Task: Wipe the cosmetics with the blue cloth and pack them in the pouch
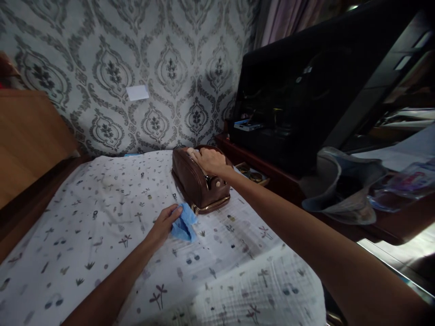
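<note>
A brown leather-look bag with gold zippers stands on a white printed cloth. My right hand is at the bag's open top, fingers curled downward and partly hidden by its edge. A small pale thing shows beside those fingers; whether it is in their grip is unclear. In front of the bag, my left hand pinches a crumpled light-blue cloth between thumb and fingers. That cloth rests low, close to the bag's front corner. What lies inside the bag is hidden.
To the right, a dark television stands on a reddish-brown cabinet, with a small open drawer near the bag. A grey, open-topped container and a clear plastic package are farther right. A wooden panel borders the left.
</note>
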A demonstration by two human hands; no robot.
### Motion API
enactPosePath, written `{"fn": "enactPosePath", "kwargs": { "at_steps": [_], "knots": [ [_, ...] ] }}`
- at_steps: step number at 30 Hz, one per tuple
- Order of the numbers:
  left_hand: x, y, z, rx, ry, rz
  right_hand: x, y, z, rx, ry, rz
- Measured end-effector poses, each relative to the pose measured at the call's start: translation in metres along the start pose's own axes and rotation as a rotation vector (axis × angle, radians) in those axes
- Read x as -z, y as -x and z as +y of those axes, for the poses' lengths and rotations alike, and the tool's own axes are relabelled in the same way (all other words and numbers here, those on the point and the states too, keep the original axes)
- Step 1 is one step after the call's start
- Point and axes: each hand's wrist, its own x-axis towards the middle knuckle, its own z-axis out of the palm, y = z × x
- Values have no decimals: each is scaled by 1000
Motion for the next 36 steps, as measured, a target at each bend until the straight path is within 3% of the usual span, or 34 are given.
{"fn": "enactPosePath", "kwargs": {
  "at_steps": [8, 19, 26, 31, 36],
  "knots": [
    [1, -3, -2, 4, 34, 22, 8, 11, 2, -23, 0, -6],
    [3, -3, 0, -27, 31, 35, 2, 9, 9, -8, 29, -7],
    [8, -9, 1, -67, 24, 68, 2, 10, 14, 12, 48, 55],
    [17, -15, 11, -118, -12, 115, 1, 9, 17, 11, 63, 60],
    [40, -22, 14, -145, -95, 179, 3, 7, 18, 28, 61, 9]
  ]
}}
